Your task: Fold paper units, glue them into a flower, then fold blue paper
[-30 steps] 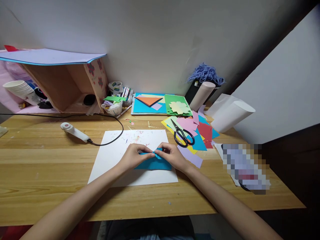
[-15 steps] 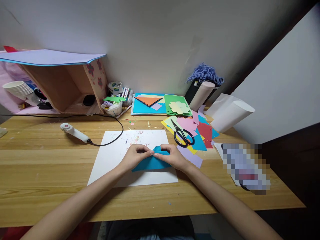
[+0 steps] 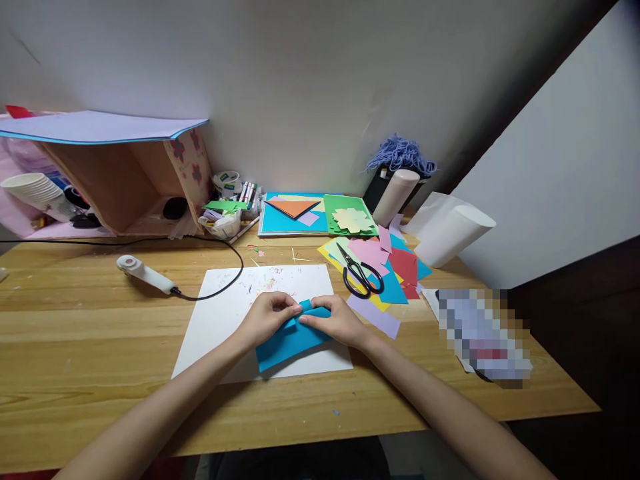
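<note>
Both hands grip a sheet of blue paper [image 3: 287,348], folded along its far edge, above a white sheet [image 3: 210,333] with coloured specks. My left hand [image 3: 267,317] is closed, its thumb and fingers pinching the folded edge near the middle. Just to the right, my right hand [image 3: 343,321] holds the same edge, with its thumb lying along the fold and its fingers behind. The paper's near part hangs tilted toward me, its lower left corner lowest. Part of the fold is hidden behind the fingers.
Black-handled scissors [image 3: 363,277] lie on scattered coloured paper pieces [image 3: 403,267] to the right. A white corded tool [image 3: 145,275] rests at the left, its cable touching the white sheet. Behind stand a cardboard box [image 3: 125,180], a bowl of scraps [image 3: 225,225] and a white paper roll [image 3: 455,237].
The blue paper has turned, its left corner dropping toward me and more of its face showing. Both hands stay on its folded edge. The view has shifted slightly.
</note>
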`<state>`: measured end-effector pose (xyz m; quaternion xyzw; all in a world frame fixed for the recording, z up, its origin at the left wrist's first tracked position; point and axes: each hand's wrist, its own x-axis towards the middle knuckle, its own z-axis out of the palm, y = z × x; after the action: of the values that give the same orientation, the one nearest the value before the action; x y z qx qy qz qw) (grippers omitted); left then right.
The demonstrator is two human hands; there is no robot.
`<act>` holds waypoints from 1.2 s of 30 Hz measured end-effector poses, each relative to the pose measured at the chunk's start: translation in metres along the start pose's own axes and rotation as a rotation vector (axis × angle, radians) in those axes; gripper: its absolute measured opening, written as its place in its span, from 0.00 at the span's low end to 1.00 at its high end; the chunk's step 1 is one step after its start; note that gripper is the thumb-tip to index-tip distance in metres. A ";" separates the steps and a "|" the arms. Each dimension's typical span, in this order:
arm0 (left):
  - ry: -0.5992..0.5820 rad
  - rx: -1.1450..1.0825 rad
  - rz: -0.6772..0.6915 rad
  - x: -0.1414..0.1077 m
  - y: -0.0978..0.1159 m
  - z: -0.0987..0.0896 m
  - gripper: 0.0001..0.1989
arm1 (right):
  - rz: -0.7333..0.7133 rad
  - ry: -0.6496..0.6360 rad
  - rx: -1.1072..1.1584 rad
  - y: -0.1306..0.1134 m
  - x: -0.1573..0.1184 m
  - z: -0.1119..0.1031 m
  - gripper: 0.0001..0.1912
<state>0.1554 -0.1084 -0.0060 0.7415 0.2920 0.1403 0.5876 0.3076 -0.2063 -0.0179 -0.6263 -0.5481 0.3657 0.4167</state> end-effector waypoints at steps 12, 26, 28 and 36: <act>0.051 0.195 0.086 0.052 0.017 -0.008 0.12 | -0.001 0.222 -0.067 0.004 0.032 -0.036 0.11; 0.232 0.499 0.159 0.069 0.024 -0.007 0.15 | 0.269 1.192 -0.239 0.058 0.149 -0.241 0.29; 0.256 0.517 0.180 0.064 0.030 -0.012 0.15 | 0.270 1.207 -0.225 0.061 0.154 -0.243 0.26; 0.326 0.512 0.329 0.045 0.076 -0.017 0.14 | 0.013 1.307 -0.237 0.022 0.129 -0.229 0.26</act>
<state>0.2018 -0.0789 0.0653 0.8698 0.2842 0.2718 0.2978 0.5421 -0.1072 0.0500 -0.7641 -0.2153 -0.1498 0.5893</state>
